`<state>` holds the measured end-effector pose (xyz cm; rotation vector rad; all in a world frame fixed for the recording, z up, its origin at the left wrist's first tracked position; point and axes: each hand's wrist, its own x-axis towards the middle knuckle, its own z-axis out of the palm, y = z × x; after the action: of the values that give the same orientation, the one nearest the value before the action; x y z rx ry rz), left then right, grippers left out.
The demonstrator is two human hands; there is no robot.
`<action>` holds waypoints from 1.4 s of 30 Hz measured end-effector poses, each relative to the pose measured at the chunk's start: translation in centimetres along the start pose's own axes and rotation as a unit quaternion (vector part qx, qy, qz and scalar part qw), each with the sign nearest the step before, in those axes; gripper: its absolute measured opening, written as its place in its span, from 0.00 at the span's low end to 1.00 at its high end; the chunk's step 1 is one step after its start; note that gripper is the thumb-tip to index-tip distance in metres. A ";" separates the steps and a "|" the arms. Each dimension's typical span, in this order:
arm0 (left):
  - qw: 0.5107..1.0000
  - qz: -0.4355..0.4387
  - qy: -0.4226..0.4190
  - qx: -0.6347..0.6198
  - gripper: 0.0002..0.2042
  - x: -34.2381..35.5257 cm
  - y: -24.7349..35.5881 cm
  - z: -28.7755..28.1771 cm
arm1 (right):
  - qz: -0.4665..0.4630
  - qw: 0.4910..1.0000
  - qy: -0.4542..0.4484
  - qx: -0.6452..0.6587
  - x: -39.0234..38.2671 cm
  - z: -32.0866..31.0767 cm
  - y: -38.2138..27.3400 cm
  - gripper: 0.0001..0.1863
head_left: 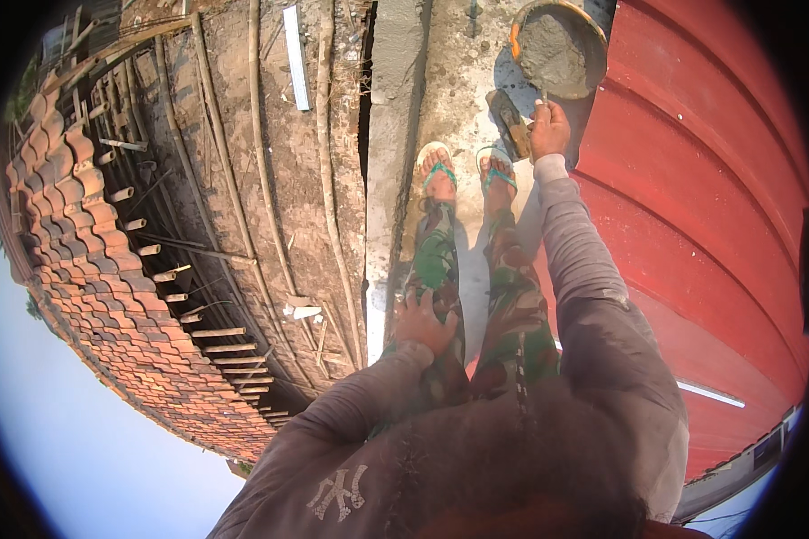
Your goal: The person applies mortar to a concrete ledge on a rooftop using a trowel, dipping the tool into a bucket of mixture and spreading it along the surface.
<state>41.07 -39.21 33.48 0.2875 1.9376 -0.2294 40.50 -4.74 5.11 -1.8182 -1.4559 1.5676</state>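
Observation:
My right hand [549, 132] is closed around the handle of a trowel [543, 93]. Its thin shank reaches over the near rim of a bucket, and the blade is hidden in grey wet mortar [553, 49]. The round bucket [515, 36] has an orange rim and stands at the far end of the concrete ledge. Just left of my right hand lies a float [509, 124] smeared with mortar. My left hand [425, 322] rests on my left knee, fingers spread, holding nothing.
My sandalled feet [439, 175] stand on a narrow concrete ledge [449, 99] with a raised mortar strip [394, 108] along its left. A red metal roof [692, 207] slopes away on the right. Leftward are a lower wall with bamboo poles [261, 144] and a tiled roof [108, 296].

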 end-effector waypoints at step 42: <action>0.998 -0.017 -0.003 -0.067 0.39 -2.2 -4.2 7.8 | -0.181 0.744 -0.345 -0.542 -8.1 10.9 -8.1 0.26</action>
<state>47.44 -45.64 32.78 0.1657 1.9431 -0.1221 28.22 -11.88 12.03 -1.1125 -3.3487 1.2692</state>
